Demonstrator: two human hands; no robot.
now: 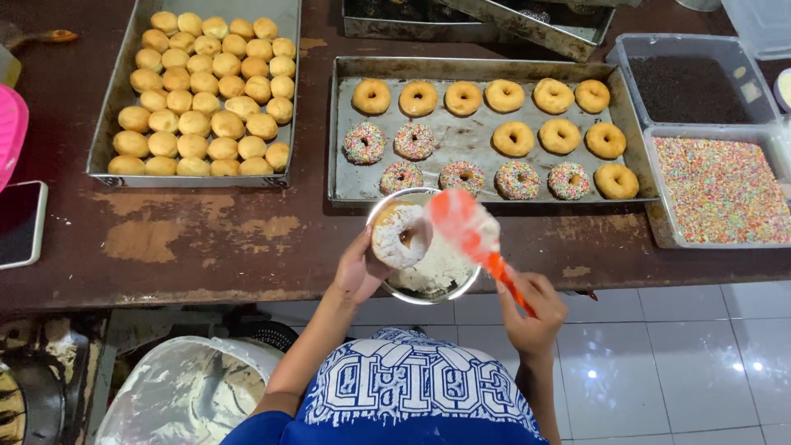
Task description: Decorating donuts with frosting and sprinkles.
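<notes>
Head view: left hand [358, 268] grips iced donut [397, 236], right hand [531, 309] clenches spatula [465, 224]; six sprinkled, ten plain on tray [346, 185].

Small bakery or doughnut kitchen: metal trays [346, 132] of doughnuts [513, 138], tub of coloured sprinkles [721, 189], worn brown surface [206, 231], tiled floor [659, 363].

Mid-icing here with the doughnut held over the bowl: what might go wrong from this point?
1. The left hand holds both the iced doughnut and the metal bowl, which juts past the table edge; a slip may drop either onto the floor tiles.
2. The loaded orange spatula in the right hand might drip icing onto the sprinkled doughnuts just beyond.
</notes>
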